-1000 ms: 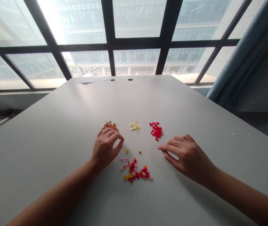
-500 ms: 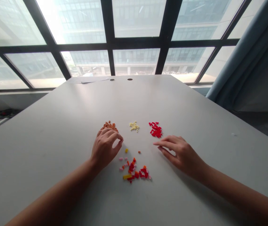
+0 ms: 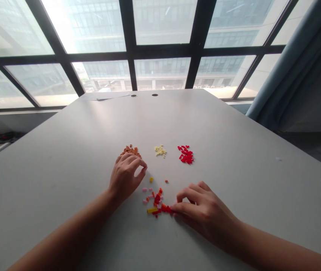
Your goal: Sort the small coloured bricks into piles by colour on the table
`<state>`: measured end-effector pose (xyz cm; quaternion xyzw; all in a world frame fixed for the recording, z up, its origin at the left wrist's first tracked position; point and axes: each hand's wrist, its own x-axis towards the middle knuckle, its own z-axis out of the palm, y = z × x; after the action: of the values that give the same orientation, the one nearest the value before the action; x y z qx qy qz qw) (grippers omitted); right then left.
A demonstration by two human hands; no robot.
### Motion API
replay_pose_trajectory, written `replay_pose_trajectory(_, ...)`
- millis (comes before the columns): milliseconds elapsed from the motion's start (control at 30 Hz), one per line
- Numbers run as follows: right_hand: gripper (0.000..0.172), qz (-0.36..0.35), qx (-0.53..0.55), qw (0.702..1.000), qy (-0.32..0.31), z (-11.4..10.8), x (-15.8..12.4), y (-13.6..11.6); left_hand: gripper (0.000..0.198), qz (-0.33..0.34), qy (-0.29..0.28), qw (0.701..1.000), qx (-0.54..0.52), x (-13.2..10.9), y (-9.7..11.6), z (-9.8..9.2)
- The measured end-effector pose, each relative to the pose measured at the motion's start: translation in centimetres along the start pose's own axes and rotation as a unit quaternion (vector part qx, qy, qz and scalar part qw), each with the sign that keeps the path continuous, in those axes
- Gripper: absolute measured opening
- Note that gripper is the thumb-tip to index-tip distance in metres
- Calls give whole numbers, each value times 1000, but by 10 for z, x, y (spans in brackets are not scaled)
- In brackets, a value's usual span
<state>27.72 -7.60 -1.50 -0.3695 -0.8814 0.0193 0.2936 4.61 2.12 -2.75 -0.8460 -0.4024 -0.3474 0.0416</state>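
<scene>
Head view: my right hand (image 3: 202, 214) curls at the edge of the mixed brick heap (image 3: 157, 205), fingertips on red bricks, grip unclear. My left hand (image 3: 125, 177) sits half-closed, holding nothing visible, just below the orange bricks (image 3: 130, 151) on the worktop (image 3: 64, 169).

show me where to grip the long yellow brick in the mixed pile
Best pinch the long yellow brick across its long sides from above, approaching from the near side: it lies flat, and red bricks crowd its right end.
</scene>
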Motion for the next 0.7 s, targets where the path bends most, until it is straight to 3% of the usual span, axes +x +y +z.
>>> replay_pose_trajectory(233,16,4,26,1000,-16,-1,2,-8,9,0,-1,1000,-5,0,-1,1)
replay_pose_trajectory(367,8,39,54,997,-44,-4,3,-5,9,5,1,1000,-5,0,-1,1)
replay_pose_trajectory(500,12,68,38,995,-62,-13,-1,-2,9,2,1,1000,-2,0,-1,1)
replay_pose_trajectory(700,7,70,32,996,-48,-7,-4,4,9,8,-3,1000,-1,0,-1,1)
